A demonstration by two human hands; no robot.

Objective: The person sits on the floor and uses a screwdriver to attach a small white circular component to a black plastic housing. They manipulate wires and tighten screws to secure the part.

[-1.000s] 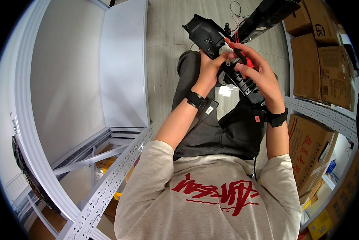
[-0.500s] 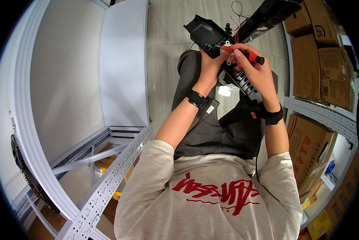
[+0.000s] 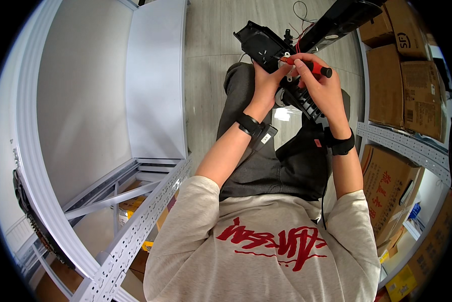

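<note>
My right hand (image 3: 322, 86) is closed round a red and black screwdriver (image 3: 318, 69), its shaft pointing left over a black plastic housing (image 3: 260, 41). My left hand (image 3: 265, 84) grips the near edge of that housing, thumb on top; its other fingers are mostly hidden. Small bright metallic bits, too small to name, show inside the housing near the screwdriver's tip. Beneath my right hand runs a black part with a row of slots (image 3: 307, 104). Thin red wires (image 3: 299, 44) rise beside a long glossy black casing (image 3: 339, 24) at the upper right.
A white metal shelf (image 3: 156, 80) stands to my left, with a perforated upright (image 3: 135, 241) close to my left arm. On the right, a rack beam (image 3: 404, 146) carries cardboard boxes (image 3: 387, 83). My dark trousered legs (image 3: 246, 171) lie beneath the work, over the tiled floor (image 3: 208, 35).
The screwdriver and my right hand have shifted very slightly. The housing has tilted a little, and its inside now shows more of the bright bits. Both hands keep their hold.
</note>
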